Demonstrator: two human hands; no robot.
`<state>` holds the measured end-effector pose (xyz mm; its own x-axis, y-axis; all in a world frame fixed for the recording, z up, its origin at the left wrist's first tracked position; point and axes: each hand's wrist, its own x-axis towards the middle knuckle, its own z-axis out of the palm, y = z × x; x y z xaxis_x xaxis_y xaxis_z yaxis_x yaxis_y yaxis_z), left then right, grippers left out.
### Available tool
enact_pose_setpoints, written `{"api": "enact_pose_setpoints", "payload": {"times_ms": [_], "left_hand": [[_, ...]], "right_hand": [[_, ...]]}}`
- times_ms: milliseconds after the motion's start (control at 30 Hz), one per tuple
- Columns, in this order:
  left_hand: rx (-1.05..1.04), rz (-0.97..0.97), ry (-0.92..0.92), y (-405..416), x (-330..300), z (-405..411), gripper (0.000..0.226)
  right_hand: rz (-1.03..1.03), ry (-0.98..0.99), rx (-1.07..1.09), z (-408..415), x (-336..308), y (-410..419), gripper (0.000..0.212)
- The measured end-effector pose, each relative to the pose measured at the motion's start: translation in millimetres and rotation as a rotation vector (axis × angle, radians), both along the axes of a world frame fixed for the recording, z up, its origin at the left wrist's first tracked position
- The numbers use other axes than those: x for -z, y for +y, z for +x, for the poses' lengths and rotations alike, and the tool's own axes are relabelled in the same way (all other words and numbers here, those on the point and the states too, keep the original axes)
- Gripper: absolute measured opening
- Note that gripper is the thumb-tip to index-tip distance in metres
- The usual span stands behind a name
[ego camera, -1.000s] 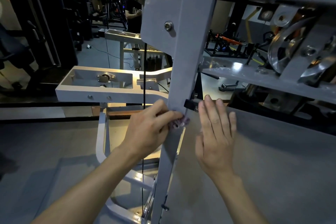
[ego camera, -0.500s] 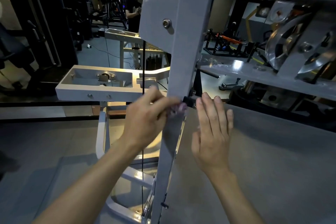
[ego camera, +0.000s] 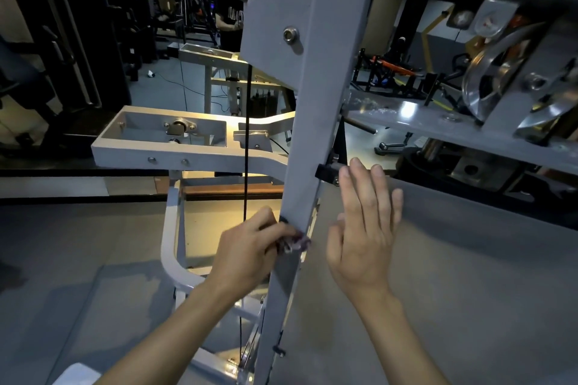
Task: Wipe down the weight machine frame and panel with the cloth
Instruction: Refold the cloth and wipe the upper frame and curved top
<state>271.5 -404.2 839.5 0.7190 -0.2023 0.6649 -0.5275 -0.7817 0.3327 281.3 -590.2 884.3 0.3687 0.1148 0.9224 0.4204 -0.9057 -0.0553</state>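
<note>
The left hand (ego camera: 250, 255) pinches a small crumpled cloth (ego camera: 295, 243) against the grey upright frame post (ego camera: 316, 134), while the right hand (ego camera: 364, 234) rests flat on the grey panel (ego camera: 469, 275) beside it.

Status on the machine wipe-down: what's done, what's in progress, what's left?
Done: can't tell; no wiped stretch looks different from the rest.
In hand: the left hand grips a small bunched cloth against the grey upright post, about midway up; the right hand rests flat on the grey panel.
Left: apparently the post below the cloth and the panel.
</note>
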Motion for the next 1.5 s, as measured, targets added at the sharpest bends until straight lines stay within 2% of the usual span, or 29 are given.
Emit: {"api": "enact_pose_setpoints", "payload": {"times_ms": [100,200,267,367,467,600,733,833,967,1033,1200,1267,1367,1500], "left_hand": [[-0.007,-0.07,-0.123,1,-37,9,0.041],[-0.021,-0.112,-0.174,-3,-37,12,0.042],[-0.019,-0.127,-0.121,-7,-13,8,0.04],[-0.033,-0.094,0.066,-12,33,-5,0.036],[-0.066,-0.076,0.157,-12,49,-9,0.03],[-0.06,-0.124,0.002,-9,4,-2,0.02],[-0.052,-0.173,-0.176,-14,-32,11,0.035],[-0.046,-0.195,-0.11,-18,-7,6,0.038],[-0.06,-0.133,0.05,-20,21,-6,0.04],[-0.05,-0.142,-0.024,-17,5,-3,0.036],[-0.058,-0.255,-0.32,-18,-81,11,0.026],[-0.057,-0.268,-0.354,-21,-91,12,0.023],[-0.068,-0.235,-0.307,-21,-64,9,0.031],[-0.063,-0.152,-0.152,-20,-19,3,0.043]], "right_hand": [[0.02,0.004,-0.002,2,2,2,0.078],[0.033,-0.01,0.009,3,3,5,0.074],[0.028,-0.016,0.009,4,4,4,0.072],[0.019,-0.025,0.016,4,5,3,0.073],[0.028,-0.031,0.01,5,4,4,0.074],[0.037,-0.029,0.003,5,5,5,0.075],[0.037,-0.022,0.009,7,6,4,0.072],[0.034,-0.033,0.013,7,5,3,0.07],[0.03,-0.038,0.013,9,5,4,0.071],[0.037,-0.035,0.004,9,4,5,0.072],[0.05,-0.041,0.003,7,3,6,0.073],[0.053,-0.039,0.004,7,4,6,0.073],[0.058,-0.039,-0.009,7,4,7,0.072],[0.062,-0.041,-0.027,7,3,7,0.07]]}}
